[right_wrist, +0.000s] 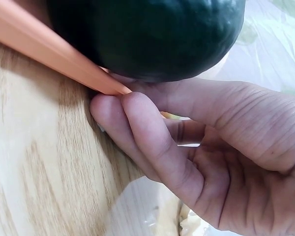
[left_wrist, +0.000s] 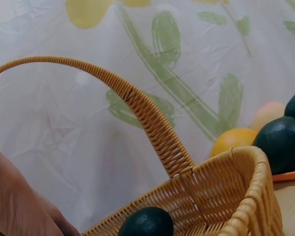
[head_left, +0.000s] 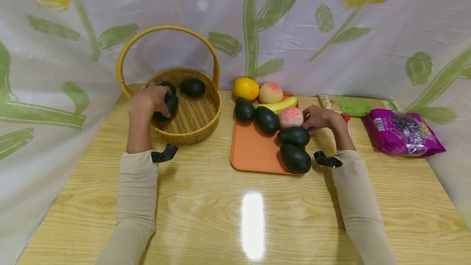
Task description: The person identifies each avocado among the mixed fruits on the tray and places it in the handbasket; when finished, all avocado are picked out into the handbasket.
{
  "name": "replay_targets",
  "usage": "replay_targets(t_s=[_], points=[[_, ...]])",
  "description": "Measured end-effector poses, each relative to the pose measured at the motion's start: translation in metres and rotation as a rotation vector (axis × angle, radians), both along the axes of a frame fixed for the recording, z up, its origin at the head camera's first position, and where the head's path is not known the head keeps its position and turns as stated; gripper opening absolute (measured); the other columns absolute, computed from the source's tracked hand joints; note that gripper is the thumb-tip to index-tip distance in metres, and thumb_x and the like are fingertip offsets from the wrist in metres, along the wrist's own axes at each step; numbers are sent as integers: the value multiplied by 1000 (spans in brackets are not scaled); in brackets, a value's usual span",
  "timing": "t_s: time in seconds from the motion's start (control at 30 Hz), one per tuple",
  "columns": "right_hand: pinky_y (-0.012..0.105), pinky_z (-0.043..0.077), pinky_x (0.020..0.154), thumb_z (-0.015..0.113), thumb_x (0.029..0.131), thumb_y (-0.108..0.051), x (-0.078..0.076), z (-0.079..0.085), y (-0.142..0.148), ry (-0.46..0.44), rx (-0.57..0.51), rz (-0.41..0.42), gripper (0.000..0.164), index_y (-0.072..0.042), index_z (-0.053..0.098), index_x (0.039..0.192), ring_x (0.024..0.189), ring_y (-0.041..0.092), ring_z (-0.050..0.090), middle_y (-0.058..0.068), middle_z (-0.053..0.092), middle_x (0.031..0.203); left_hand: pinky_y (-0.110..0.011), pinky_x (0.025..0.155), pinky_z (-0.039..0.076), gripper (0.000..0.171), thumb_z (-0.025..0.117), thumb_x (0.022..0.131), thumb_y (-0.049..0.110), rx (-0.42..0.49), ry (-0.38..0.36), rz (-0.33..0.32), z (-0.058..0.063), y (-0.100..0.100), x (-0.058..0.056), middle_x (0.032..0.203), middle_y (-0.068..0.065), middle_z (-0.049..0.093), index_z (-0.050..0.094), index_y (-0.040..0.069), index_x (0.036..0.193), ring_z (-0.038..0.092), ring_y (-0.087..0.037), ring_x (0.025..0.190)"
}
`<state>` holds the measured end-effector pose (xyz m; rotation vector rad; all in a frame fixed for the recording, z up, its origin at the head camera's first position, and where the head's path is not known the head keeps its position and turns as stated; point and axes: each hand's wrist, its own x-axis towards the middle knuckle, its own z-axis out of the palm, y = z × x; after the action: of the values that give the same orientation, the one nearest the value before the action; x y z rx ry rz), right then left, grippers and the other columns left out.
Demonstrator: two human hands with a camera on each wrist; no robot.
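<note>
Inside the wicker basket (head_left: 184, 137), my left hand (head_left: 147, 103) curls its fingers and thumb about a dark green avocado (head_left: 171, 104). Another avocado (head_left: 192, 88) lies by the basket's back wall, seen also in the left wrist view, and more are partly hidden by the hand. My right hand (head_left: 317, 118) pinches the edge of the orange tray (head_left: 254, 148); the right wrist view shows fingertips (right_wrist: 145, 110) at its rim, right below an avocado (right_wrist: 157, 34). On the tray are several avocados (head_left: 295, 158), a pink peach (head_left: 290, 117) and a banana (head_left: 281, 104).
A yellow lemon (head_left: 246, 88) and a paler peach (head_left: 271, 93) sit at the tray's back edge. To the right lie a purple packet (head_left: 402, 132) and a green-brown package (head_left: 358, 104). A flowered curtain (head_left: 287, 23) hangs behind the wooden table (head_left: 206, 207). The basket's tall handle (head_left: 167, 28) arches overhead.
</note>
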<state>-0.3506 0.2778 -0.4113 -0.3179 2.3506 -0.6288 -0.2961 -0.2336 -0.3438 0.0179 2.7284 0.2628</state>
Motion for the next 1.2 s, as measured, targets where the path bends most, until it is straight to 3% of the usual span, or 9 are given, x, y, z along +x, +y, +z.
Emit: replay_targets(t_s=[0.23,0.63,1.0,1.2], points=[[22,59,72,71,93,-14,2,4,-2,-17,-3,-12,44,8,59,129,83,13,63,15,62,112,-69,98,50,83,84,88,21,-4,-19,51,4,5,1,158,-43,22,40,3,156,44,-62,132],[23,57,71,72,93,-16,2,3,-3,-8,7,-1,46,8,59,130,83,13,61,17,62,115,-72,106,45,83,82,91,26,-14,17,0,15,12,8,161,-38,24,39,5,159,34,-59,144],[22,57,72,70,93,-13,0,4,-3,-9,-9,-12,43,7,60,130,84,15,62,17,61,115,-68,113,40,75,75,97,29,45,132,-117,34,26,15,160,-34,31,39,4,158,34,-51,147],[22,58,73,72,92,-14,3,5,-1,-7,0,-4,46,7,60,131,85,14,62,17,63,116,-62,117,41,57,66,104,25,128,289,-252,44,55,19,157,-28,44,48,2,153,43,-47,145]])
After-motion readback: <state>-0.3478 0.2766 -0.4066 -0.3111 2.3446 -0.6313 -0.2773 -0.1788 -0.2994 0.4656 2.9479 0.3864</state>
